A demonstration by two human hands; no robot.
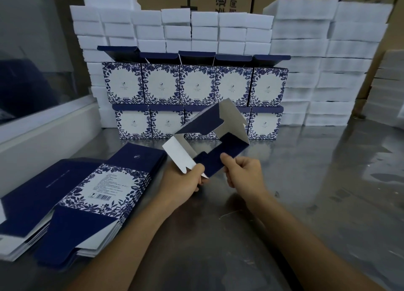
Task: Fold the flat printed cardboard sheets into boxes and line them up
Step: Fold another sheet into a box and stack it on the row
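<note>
Half-opened navy box (220, 146) held aloft; flat sheets (87, 194) stacked left; boxes (196, 100) lined up.

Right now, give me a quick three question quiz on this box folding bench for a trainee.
1. True or false: both hands, the left hand and the right hand, grip the half-opened box.
2. How many folded boxes stand in the upper row?
3. The stack of flat sheets lies on which side of the hands? A left, B right.

Key: 1 true; 2 five; 3 A.
</note>
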